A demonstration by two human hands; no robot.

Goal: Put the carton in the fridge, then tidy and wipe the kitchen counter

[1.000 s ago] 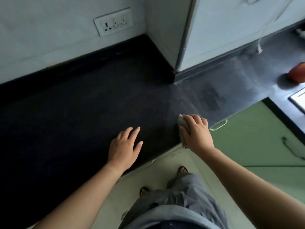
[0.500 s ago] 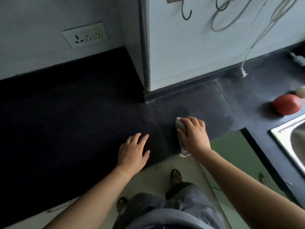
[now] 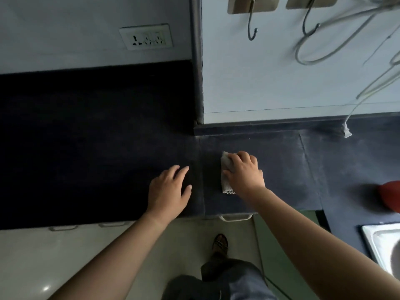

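Cloth: a small pale grey, woven wiping cloth (image 3: 225, 178) lies flat on the dark blue-black stone kitchen counter (image 3: 108, 148), just right of the frame's centre; its frayed lower edge peeks out below the hand.
Right hand: the right hand (image 3: 243, 172) presses down on the cloth, fingers curled over its top edge, pinning rather than pinching it.
Left hand: the left hand (image 3: 170, 189) lies open, palm down, fingers loosely spread, on the darker slab left of the seam; it holds nothing and seems to brace the body.
Change: compared with half a second ago, the cloth and right hand sit further from the counter's front edge, deeper on the lighter slab; the view has tipped up, so the metal wall hooks (image 3: 252, 29) at the top now show fully.
Meaning: I judge this a wiping stroke pushing away from the body, so the wipe stage is under way.
Carton: none is in view; whether it is in the fridge cannot be told.
Surroundings: a white wall socket (image 3: 146, 36) sits upper left; a red rounded object (image 3: 390, 195) lies at the right edge, above the steel sink (image 3: 381, 243) corner at lower right; a loose white cord end (image 3: 347, 132) rests on the counter by the wall.
Left to do: the stretch toward the red object looks dusty and likely needs a pass.
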